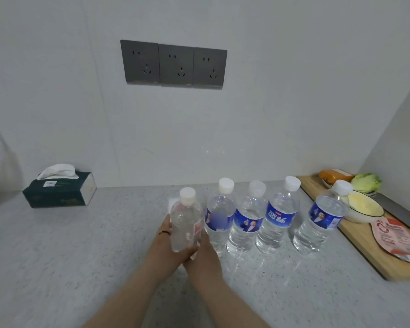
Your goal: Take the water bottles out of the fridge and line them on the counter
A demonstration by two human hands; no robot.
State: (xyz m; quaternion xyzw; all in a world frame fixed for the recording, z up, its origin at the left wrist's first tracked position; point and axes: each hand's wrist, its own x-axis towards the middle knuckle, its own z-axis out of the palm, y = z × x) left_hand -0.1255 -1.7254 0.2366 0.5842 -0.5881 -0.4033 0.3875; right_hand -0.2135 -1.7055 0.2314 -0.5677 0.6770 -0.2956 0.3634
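Even, soft indoor light; faint shadows; wide-angle bowing at edges; slight overall softness.

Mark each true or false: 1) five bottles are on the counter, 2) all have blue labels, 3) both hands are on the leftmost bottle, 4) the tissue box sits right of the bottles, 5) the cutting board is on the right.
1. True. Five capped bottles are at the counter, the leftmost bottle in hand.
2. False. Four have blue labels, for example the second bottle; the leftmost is clear with a small red label.
3. True. The left hand and right hand both wrap its lower part.
4. False. The tissue box sits left of the bottles, near the wall.
5. True. The cutting board lies right of the row, carrying a bowl and food.
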